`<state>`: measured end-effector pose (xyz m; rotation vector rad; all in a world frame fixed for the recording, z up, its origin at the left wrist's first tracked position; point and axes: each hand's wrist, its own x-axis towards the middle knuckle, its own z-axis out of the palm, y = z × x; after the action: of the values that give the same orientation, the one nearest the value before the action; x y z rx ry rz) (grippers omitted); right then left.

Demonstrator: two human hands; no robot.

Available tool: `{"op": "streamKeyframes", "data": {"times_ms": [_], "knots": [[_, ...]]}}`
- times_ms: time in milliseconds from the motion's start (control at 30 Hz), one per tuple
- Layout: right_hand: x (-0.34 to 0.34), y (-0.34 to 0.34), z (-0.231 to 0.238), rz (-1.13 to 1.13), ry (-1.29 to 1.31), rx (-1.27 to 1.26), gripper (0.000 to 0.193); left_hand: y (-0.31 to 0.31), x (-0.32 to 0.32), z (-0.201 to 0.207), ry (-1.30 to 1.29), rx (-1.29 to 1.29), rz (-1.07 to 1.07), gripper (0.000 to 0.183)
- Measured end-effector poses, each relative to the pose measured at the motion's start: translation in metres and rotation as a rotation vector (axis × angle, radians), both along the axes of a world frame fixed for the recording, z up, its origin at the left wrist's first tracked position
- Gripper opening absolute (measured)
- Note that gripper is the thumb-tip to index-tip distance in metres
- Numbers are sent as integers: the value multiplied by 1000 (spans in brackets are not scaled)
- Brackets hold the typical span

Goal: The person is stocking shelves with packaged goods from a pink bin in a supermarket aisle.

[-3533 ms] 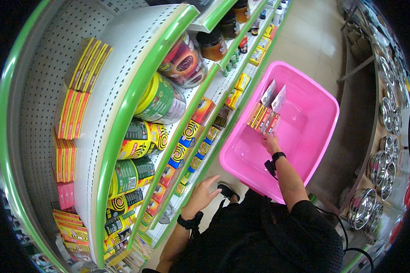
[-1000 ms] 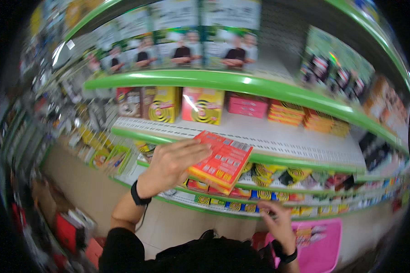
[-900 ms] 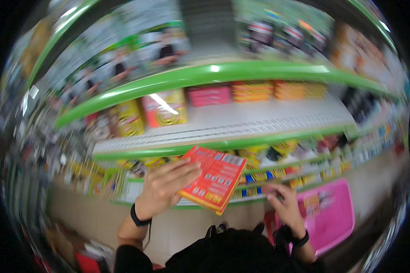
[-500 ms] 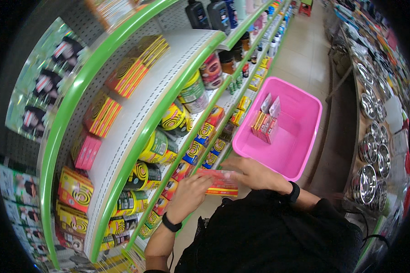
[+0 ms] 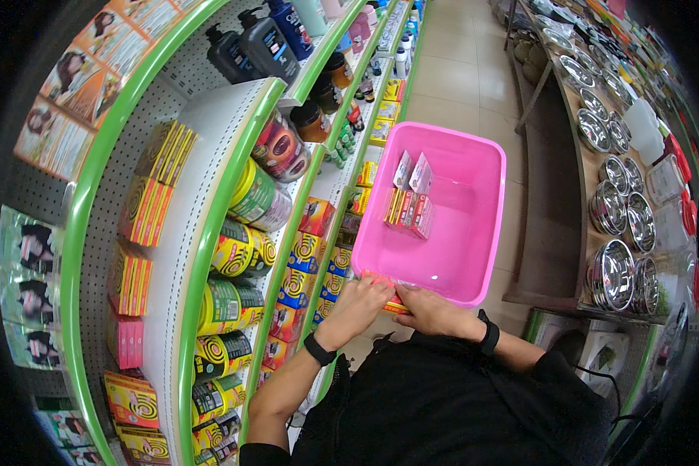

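While the left hand and right hand pinch a red box, the pink tub lies just beyond

Held by the tub's near rim, the box is mostly hidden by fingers; red-and-yellow boxes stand inside the tub, toward its left wall, with white cards just beyond them; the step in hand looks like steadying the box two-handed; a move into the tub would call for clearing that rim without bumping the standing boxes.

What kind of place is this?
It looks like a shop, probably one selling household things. You can see long green-edged shelves with lots of matching boxes and tubs, rows of bottles, and shiny metal bowls laid out across the aisle.
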<state>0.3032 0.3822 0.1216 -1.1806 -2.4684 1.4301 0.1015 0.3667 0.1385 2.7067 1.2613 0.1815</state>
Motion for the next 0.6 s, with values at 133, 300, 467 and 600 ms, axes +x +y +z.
{"op": "streamKeyframes", "data": {"times_ms": [133, 300, 467, 600], "knots": [[8, 9, -17, -106, 22, 47, 39, 31, 14, -24, -38, -82, -61, 28], [17, 28, -37, -213, 18, -53, 36, 44, 23, -31, -154, -175, 99, 44], [45, 73, -118, -523, -65, -217, 33, 71, 26, -33, -281, -153, 308, 58], [54, 100, -179, -763, -99, -417, 36, 54, 16, -58, -289, -334, 385, 61]]}}
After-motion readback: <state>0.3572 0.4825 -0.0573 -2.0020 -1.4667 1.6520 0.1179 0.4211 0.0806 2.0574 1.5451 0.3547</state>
